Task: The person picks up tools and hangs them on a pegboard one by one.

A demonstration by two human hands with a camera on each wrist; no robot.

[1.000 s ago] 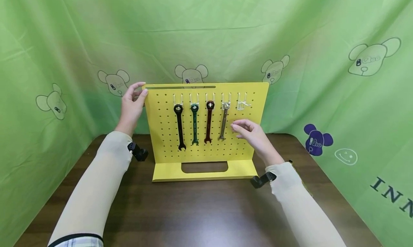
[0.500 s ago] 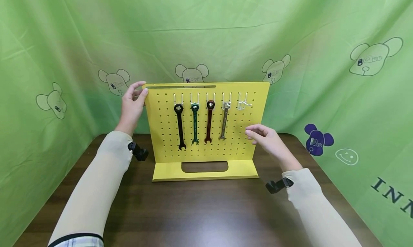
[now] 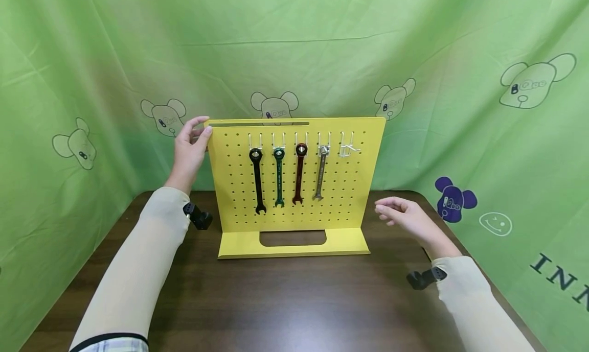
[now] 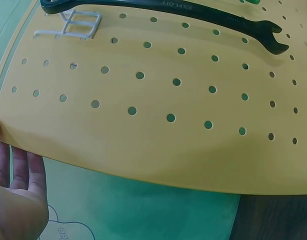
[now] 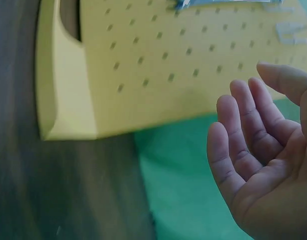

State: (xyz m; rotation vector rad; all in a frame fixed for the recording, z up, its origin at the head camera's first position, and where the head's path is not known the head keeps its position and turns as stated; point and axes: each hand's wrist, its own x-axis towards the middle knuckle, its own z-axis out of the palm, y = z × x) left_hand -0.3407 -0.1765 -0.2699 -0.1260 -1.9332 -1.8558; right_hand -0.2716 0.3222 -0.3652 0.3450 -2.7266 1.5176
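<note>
A yellow pegboard [image 3: 340,239] stands upright on its base in the head view. My left hand [image 3: 187,150] pinches its upper left corner, thumb in front and fingers behind. Four white hooks bear one combination wrench each: a black wrench [image 3: 258,182], a green wrench [image 3: 279,178], a dark red wrench [image 3: 299,177] and a silver wrench [image 3: 320,176]. Off the board's right edge, my right hand [image 3: 408,220] hovers with relaxed fingers and nothing in them. In the right wrist view its palm and fingers [image 5: 236,135] are bare.
At the board's upper right, a white wire hook [image 3: 348,148] bears no wrench. A dark wooden table [image 3: 276,301] lies under the board, with green printed cloth [image 3: 322,45] hanging around the back and sides.
My right hand has moved right and down, from in front of the board near the silver wrench to beyond its right edge. The left hand stays on the corner.
</note>
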